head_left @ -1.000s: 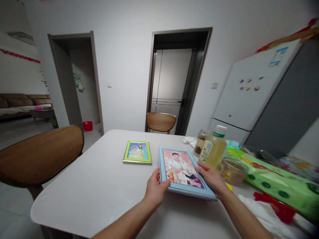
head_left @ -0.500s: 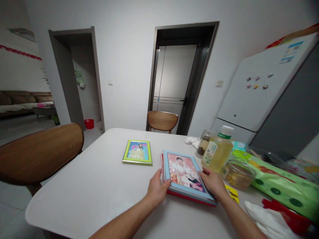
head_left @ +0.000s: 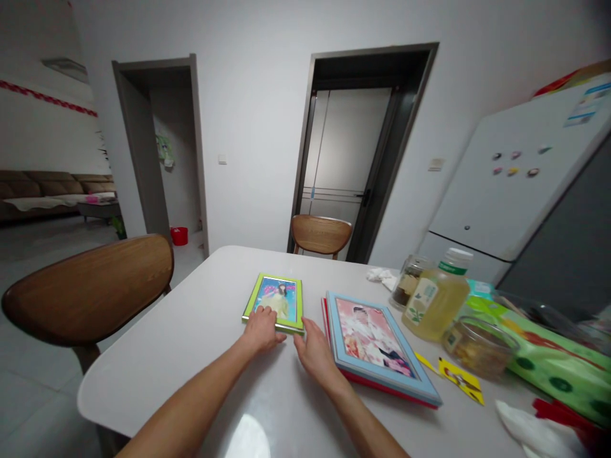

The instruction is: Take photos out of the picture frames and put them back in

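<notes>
A photo frame (head_left: 298,299) with a lime-green border lies on the white table, its picture facing up. My left hand (head_left: 262,329) grips its near edge, fingers curled over the top and the thumb at the front. At the near right corner is my right hand (head_left: 316,351), fingers and thumb apart around that corner; it appears to touch the frame lightly. Just right of it rests a light-blue photo frame (head_left: 340,337) with a pink picture, on top of something red-edged (head_left: 367,380). What lies between them is mostly hidden.
Along the table's right side stand a glass jar (head_left: 409,282), a bottle of yellow liquid (head_left: 438,296), a clear tub (head_left: 480,346) and a green packet (head_left: 544,356). A yellow card (head_left: 461,380) lies nearby. Wooden chairs stand at the left (head_left: 95,286) and far side (head_left: 322,234).
Both hands have let go of the blue frame stack and moved left to the green frame. That frame has turned slightly and come a little nearer. The view has swung left.
</notes>
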{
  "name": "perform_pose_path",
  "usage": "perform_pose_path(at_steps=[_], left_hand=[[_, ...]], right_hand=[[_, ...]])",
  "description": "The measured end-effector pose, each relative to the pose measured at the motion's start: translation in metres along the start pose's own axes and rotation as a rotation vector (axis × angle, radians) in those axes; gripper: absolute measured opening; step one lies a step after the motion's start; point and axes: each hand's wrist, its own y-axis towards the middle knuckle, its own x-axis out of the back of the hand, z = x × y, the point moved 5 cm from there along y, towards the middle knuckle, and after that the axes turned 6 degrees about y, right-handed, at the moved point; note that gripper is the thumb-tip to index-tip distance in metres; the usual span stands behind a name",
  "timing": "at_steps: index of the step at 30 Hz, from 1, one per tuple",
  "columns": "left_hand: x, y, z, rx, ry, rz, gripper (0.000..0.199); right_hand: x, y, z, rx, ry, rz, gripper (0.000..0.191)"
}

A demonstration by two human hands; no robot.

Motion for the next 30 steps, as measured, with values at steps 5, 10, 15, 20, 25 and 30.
perform_pose_path(at_steps=[5,10,15,20,25,30], left_hand=[[0.003,-0.081,-0.009,-0.02,0.025,-0.013,0.052],[-0.002,-0.149,-0.017,-0.14,-0.116,-0.079,0.075],[-0.01,-0.169,-0.022,-0.259,-0.053,-0.119,0.051],[-0.005,-0.182,-0.021,-0.278,-0.002,-0.125,0.019],[0.044,-0.175,-0.011,-0.05,-0.416,-0.277,0.038],[0.059,-0.159,0.008,0.223,-0.974,-0.494,0.065]], right_hand=[[-0.002,-0.015,-0.019,-0.069,0.039,0.04,0.046],[-0.002,-0.042,-0.016,-0.196,0.319,0.036,0.055],[0.004,-0.063,0.002,-0.338,0.608,0.072,0.06],[0.013,-0.075,0.001,-0.396,0.646,0.073,0.06],[0.016,-0.068,0.017,-0.273,0.611,0.021,0.057],[-0.005,-0.066,0.068,-0.038,0.493,0.241,0.055]])
